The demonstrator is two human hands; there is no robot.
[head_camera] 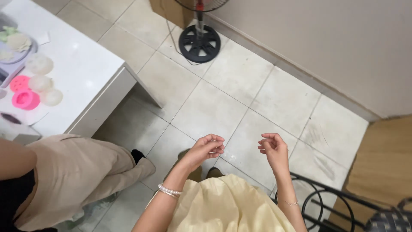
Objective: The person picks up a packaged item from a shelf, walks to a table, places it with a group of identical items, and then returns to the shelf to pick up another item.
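Below us, we held both hands up in the air over the tiled floor (223, 103), and neither one gripped anything we could make out. Our left hand (207, 148) hung with the fingers curled loosely inward, thumb close to the fingertips, and a pearl bracelet (169, 190) sat on that wrist. Our right hand (273, 148) hovered just to the right of it, the two hands near each other but apart, its fingers likewise bent toward the palm; a thin chain bracelet (292, 203) circled that wrist. Whether a very small thing lay pinched between any fingertips, we could not tell.

Near us, a pale yellow skirt (227, 206) spread under our arms. At the near right stood a black metal chair frame (322, 202). To the left, another person in beige trousers (77, 172) sat beside a white table (86, 73), well apart from our hands. On that table lay pink silicone moulds (25, 99) and several pale round castings (40, 83) just beside them. At the far end, the black round base of a standing fan (199, 43) rested on the tiles close to the wall (334, 47).
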